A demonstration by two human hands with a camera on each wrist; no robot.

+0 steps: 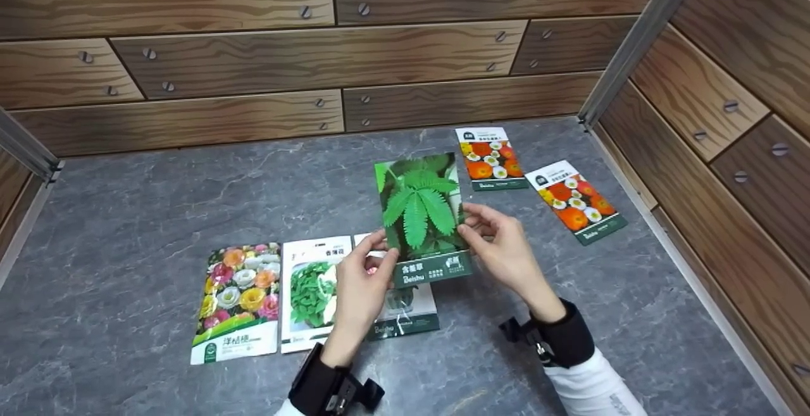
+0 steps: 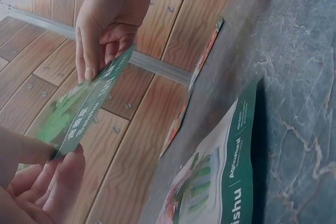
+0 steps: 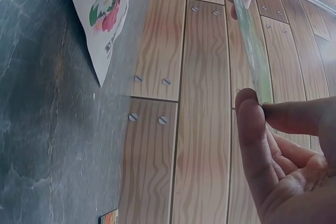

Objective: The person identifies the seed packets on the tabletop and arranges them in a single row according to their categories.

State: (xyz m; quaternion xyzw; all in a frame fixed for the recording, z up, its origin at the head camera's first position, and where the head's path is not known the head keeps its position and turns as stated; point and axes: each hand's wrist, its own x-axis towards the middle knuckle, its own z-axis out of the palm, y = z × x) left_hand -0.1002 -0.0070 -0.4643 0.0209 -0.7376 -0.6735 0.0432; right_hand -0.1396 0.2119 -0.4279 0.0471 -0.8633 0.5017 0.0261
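A packet with a green fern-like leaf (image 1: 419, 213) is held above the table, tilted, between two hands. My left hand (image 1: 362, 283) pinches its lower left edge between thumb and fingers. On the opposite edge, my right hand (image 1: 509, 254) pinches it the same way; the right wrist view shows thumb and fingertip meeting on the packet (image 3: 252, 51). Beneath it lies a white packet with a dark green bottom band (image 1: 408, 326), partly covered by the held packet and the left hand. The left hand also hides part of a packet with green leaves (image 1: 310, 296).
A packet with colourful flowers (image 1: 243, 296) lies at the left end of the front row. Two orange-and-white flower packets, one upper (image 1: 492, 161) and one further right (image 1: 576, 204), lie at the back right. Wood-patterned walls (image 1: 253, 55) border the grey table (image 1: 158, 213).
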